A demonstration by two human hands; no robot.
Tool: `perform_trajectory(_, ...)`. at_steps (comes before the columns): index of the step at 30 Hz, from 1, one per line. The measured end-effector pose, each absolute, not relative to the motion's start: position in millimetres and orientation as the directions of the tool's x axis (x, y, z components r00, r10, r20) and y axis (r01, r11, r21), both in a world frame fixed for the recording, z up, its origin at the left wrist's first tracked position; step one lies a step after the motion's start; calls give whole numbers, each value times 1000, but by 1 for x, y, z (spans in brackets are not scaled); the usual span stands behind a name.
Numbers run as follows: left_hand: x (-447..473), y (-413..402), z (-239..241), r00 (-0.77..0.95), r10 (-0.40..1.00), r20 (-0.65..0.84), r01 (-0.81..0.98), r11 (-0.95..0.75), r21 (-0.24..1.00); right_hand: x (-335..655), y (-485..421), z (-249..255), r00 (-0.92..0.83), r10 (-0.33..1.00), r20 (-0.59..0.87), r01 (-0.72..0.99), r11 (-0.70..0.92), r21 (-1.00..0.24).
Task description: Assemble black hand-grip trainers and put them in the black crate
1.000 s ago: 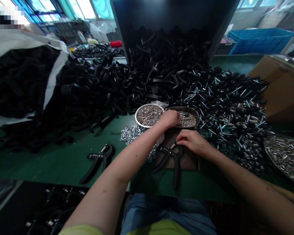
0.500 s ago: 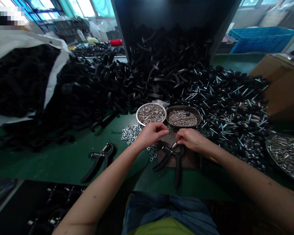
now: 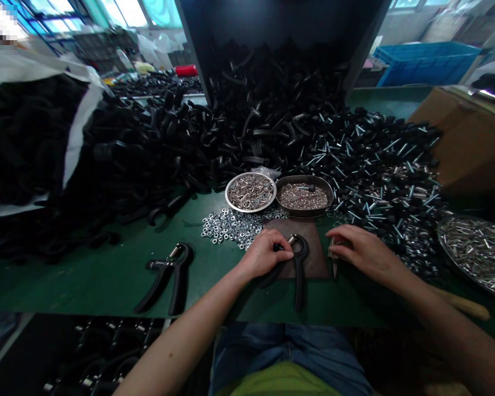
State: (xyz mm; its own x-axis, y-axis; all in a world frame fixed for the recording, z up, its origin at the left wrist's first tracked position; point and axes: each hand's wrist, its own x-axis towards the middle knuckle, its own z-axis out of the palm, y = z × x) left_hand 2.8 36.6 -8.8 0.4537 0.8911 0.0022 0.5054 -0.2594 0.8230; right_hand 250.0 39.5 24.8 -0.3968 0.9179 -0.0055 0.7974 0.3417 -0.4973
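A black hand grip strengthener (image 3: 299, 275) with a small coiled spring lies on a brown square pad (image 3: 319, 258) in front of me. My left hand (image 3: 266, 254) is closed, its thumb and fingers pinching the left side of the grip near the dark knob. To the right of the pad, my right hand (image 3: 361, 253) closes thumb and fingers on a thin, pointed metal tool (image 3: 334, 264), whose exact kind I cannot make out. Another hand grip strengthener (image 3: 177, 275) lies on the green table to the left, its handles spread toward me.
Behind the pad are loose nuts (image 3: 231, 228), a round dish (image 3: 226, 201) and an oval tin (image 3: 286, 212) of small metal parts. Black handles (image 3: 157, 137) and knobbed screws (image 3: 367, 159) are heaped beyond. A metal tray (image 3: 440, 242) and wooden handle (image 3: 466, 304) are right.
My left hand has come down from above the grip onto its left side. My right hand has left the spring and moved right, where it now holds the pointed tool.
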Motion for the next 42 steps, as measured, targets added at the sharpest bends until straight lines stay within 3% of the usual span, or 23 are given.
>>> perform_trajectory(6,5,36,-8,461,887,-24,514,-244,822,321,-10,-8,-298,954,24,938,298,-177)
perform_trajectory(11,9,38,-6,436,896,-85,546,-188,817,322,-19,-21,-255,964,74,963,260,-70)
perform_trajectory(13,11,39,-4,419,898,-134,567,-143,811,310,-18,-8,-206,976,73,972,212,-96)
perform_trajectory(16,12,40,-2,401,896,-192,578,-85,812,284,-15,28,-167,981,99,936,189,-296)
perform_trajectory(18,12,40,-1,383,898,-217,574,-47,817,266,-14,48,-172,964,201,859,247,-449)
perform_trajectory(20,12,40,-1,369,900,-230,566,-21,824,250,-11,57,-150,944,293,799,290,-526)
perform_trajectory(22,12,40,-2,363,902,-234,559,-10,829,239,-6,53,-179,948,262,801,295,-520)
perform_trajectory(26,12,40,-4,352,906,-237,547,6,837,232,1,45,-281,959,30,860,266,-435)
perform_trajectory(30,12,39,-5,370,903,-218,549,-24,836,232,-3,57,-173,959,226,833,265,-486)
perform_trajectory(32,12,39,-5,378,904,-201,556,-48,830,232,-5,52,-181,955,234,845,273,-459)
perform_trajectory(37,14,39,-5,352,919,-176,587,-71,806,231,2,26,-297,953,-57,900,260,-351)
perform_trajectory(39,14,35,-5,350,927,-131,601,-115,791,231,-1,34,-293,956,-13,882,265,-389)
perform_trajectory(42,12,22,-6,267,964,7,667,-190,720,230,-18,63,-289,936,200,811,350,-468)
